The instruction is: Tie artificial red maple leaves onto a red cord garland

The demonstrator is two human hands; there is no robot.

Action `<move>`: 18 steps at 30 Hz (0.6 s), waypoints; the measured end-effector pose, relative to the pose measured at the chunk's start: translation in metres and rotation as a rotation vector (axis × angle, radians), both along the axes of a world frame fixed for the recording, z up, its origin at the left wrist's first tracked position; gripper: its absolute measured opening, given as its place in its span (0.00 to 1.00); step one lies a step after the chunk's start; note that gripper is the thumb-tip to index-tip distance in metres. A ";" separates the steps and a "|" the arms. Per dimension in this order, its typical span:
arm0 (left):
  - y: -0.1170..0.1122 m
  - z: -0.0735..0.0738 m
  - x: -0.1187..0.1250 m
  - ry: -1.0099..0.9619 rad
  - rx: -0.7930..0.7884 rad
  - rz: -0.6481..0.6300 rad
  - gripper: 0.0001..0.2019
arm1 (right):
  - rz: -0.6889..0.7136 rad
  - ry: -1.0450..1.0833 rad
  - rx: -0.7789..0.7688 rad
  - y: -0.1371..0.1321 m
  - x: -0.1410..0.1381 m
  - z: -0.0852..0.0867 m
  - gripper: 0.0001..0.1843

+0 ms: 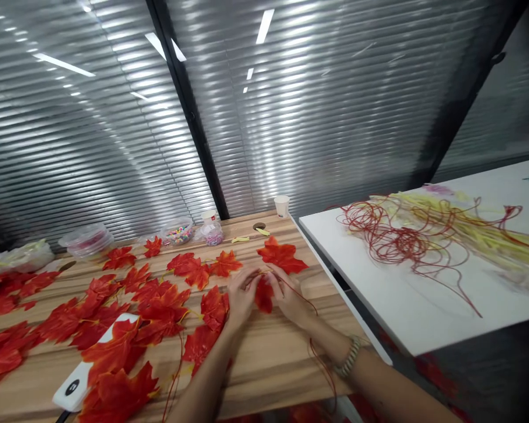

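My left hand (242,288) is closed in a pinch at the yellowish stem end of a red artificial maple leaf (263,296), which hangs between my two hands. Fingertips of my right hand (291,299) meet the left ones there, also pinched. A thin red cord (302,295) comes out from the right fingers, crosses the back of that hand and trails down past the wrist to the table edge. Exactly how cord and stem lie under the fingertips is too small to tell. Another red maple leaf (282,255) lies flat just beyond my hands.
Many red leaves (158,305) cover the left of the wooden table (286,358), some over a white power strip (77,382). Bead containers (179,233) and a paper cup (281,206) stand at the back. A tangle of red cord (397,241) lies on the white table (370,299) at right.
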State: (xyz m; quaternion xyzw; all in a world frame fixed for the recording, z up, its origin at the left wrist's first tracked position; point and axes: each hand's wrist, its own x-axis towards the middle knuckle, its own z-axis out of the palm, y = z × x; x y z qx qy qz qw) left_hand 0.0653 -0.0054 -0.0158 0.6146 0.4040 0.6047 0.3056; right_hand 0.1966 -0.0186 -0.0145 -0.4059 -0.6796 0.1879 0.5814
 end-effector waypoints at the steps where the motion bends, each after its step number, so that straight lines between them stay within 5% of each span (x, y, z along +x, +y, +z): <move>1: 0.000 0.000 0.001 -0.036 -0.019 -0.005 0.08 | 0.005 -0.006 -0.011 0.000 0.000 -0.001 0.15; 12: 0.008 0.002 -0.002 -0.017 0.017 -0.011 0.05 | -0.035 -0.143 0.120 0.003 -0.002 0.002 0.16; 18: 0.006 0.002 -0.005 -0.193 -0.176 0.017 0.08 | 0.005 -0.138 0.140 0.001 -0.003 0.005 0.16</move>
